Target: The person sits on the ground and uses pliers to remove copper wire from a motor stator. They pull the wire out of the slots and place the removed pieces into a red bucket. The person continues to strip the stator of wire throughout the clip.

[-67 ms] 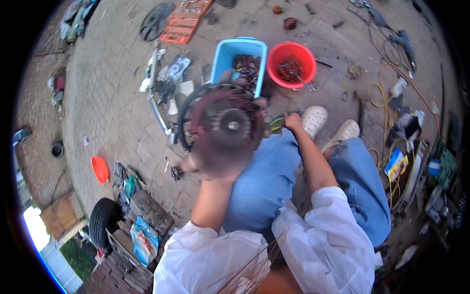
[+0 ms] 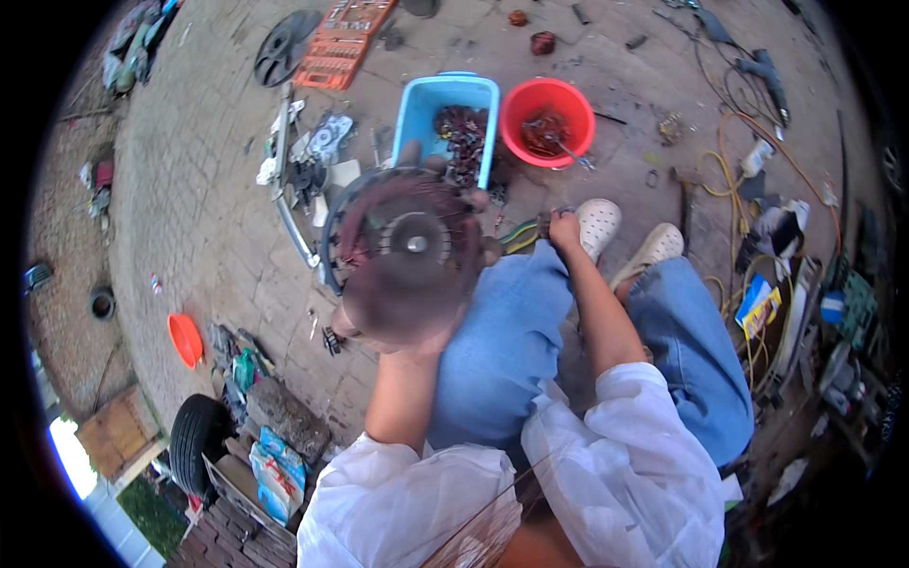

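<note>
My left hand (image 2: 422, 337) is wrapped under a round motor part (image 2: 417, 244), held up left of my knee. The part has dark reddish windings, a dark ring round the rim and a bright shaft end at its middle. Blur softens the part's lower half, and it hides most of my palm; dark fingertips show along its edge. Beside my left knee, my right hand (image 2: 565, 229) is closed round a tool with green and yellow handles (image 2: 521, 237). Its handles point toward the motor part, but its exact kind is unclear.
Ahead stand a blue tub (image 2: 409, 114) and a red bowl (image 2: 584, 118), both with reddish scrap inside. An orange socket case (image 2: 331, 57) lies far left. A hammer (image 2: 686, 199), cables (image 2: 724, 194) and a drill-like tool (image 2: 765, 80) lie right. A tyre (image 2: 194, 445) stands lower left.
The whole view has shifted slightly, with the ground things sliding left. My left hand and the motor part have moved a little further left. My right hand keeps its grip.
</note>
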The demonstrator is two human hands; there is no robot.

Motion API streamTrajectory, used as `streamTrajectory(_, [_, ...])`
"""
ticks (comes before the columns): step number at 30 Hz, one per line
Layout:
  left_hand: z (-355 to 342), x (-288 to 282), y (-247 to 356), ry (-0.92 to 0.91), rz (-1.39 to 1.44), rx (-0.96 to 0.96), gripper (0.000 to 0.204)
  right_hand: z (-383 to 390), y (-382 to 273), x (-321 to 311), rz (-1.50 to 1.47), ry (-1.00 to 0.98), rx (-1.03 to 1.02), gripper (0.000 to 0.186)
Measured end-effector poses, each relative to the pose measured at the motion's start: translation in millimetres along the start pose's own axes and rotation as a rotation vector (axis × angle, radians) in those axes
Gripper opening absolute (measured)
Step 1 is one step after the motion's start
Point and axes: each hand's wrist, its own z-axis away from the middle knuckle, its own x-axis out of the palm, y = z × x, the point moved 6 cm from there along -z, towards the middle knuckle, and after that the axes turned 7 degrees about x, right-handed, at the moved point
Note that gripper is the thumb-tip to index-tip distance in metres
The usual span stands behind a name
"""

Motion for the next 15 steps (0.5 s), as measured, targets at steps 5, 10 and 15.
streamTrajectory(5, [23.5,-13.7,18.1,0.154,0.139,0.034,0.114,22.2,24.4,-65.1,-0.986,-0.093,0.243,0.048])
streamTrajectory(10, [77.5,-54.4,99.2,0.207,-0.028,0.134,0.100,58.9,43.0,-122.2,-1.068,0.165,0.289,0.041])
streamTrajectory(15, [163.9,-91.4,205.2,0.130,-0.064,0.336,0.073,111.9,47.7,-185.8,-1.078,0.235,0.136,0.038])
